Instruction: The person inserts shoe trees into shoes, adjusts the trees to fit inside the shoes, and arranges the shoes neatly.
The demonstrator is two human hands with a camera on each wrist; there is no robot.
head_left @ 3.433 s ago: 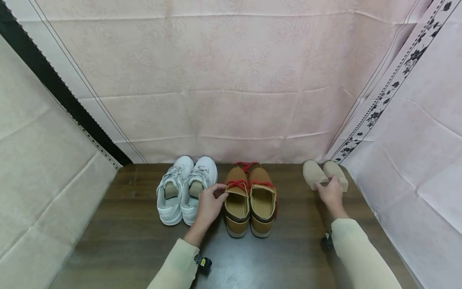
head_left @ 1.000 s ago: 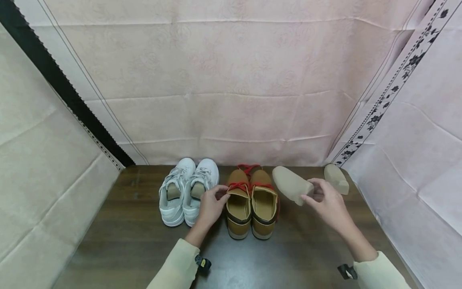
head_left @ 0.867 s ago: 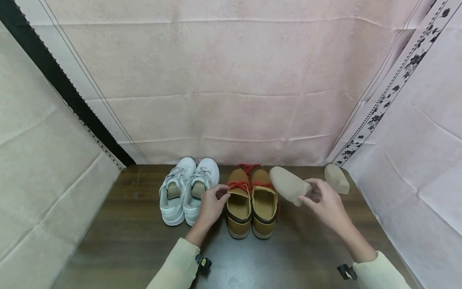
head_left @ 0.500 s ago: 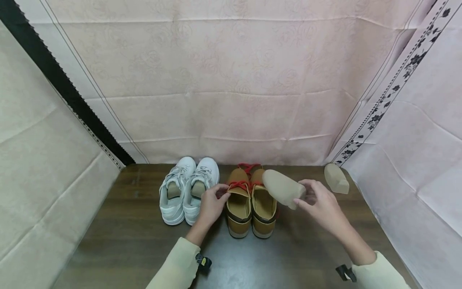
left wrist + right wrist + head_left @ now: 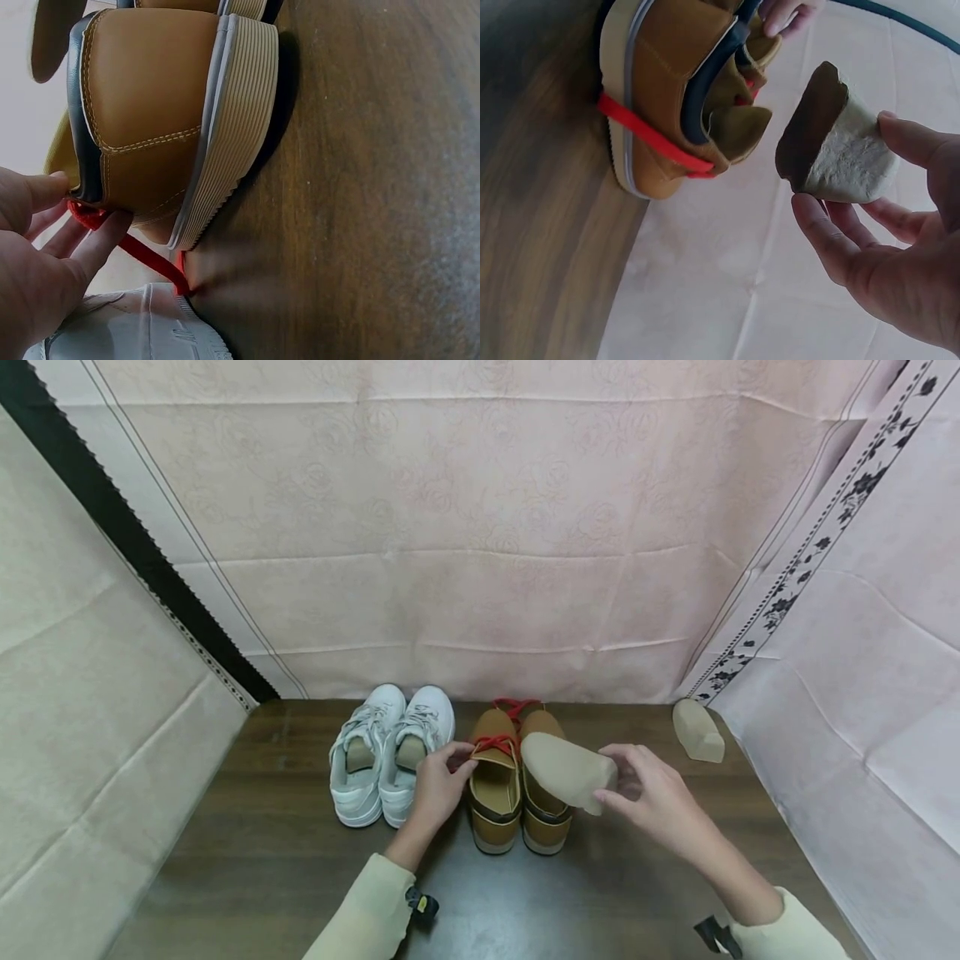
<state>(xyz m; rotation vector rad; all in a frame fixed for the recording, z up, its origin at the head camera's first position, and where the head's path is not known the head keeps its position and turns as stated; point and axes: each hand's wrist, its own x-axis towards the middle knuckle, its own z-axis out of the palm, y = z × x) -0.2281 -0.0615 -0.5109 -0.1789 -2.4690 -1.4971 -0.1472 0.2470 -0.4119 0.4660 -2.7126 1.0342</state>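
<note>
My right hand (image 5: 660, 797) holds a beige shoe insert (image 5: 566, 768) by its blunt end, thumb on one side and fingers on the other. The insert hangs above the right brown shoe (image 5: 543, 837), hiding part of its opening. In the right wrist view the insert (image 5: 847, 150) is apart from that shoe. At the left brown shoe (image 5: 492, 837), my left hand (image 5: 438, 785) pinches the collar edge near the red laces (image 5: 150, 259). Against the back right corner lies a second beige insert (image 5: 697, 731).
A pair of white sneakers (image 5: 356, 797) with beige inserts inside stands left of the brown shoes, close to my left hand. All rest on a dark wooden surface (image 5: 270, 860). Pale patterned cloth (image 5: 480, 527) rises behind and along both sides.
My right hand has picked up one insert from the back right corner and carried it left, lately also toward me, over the right brown shoe. My left hand has stayed in place.
</note>
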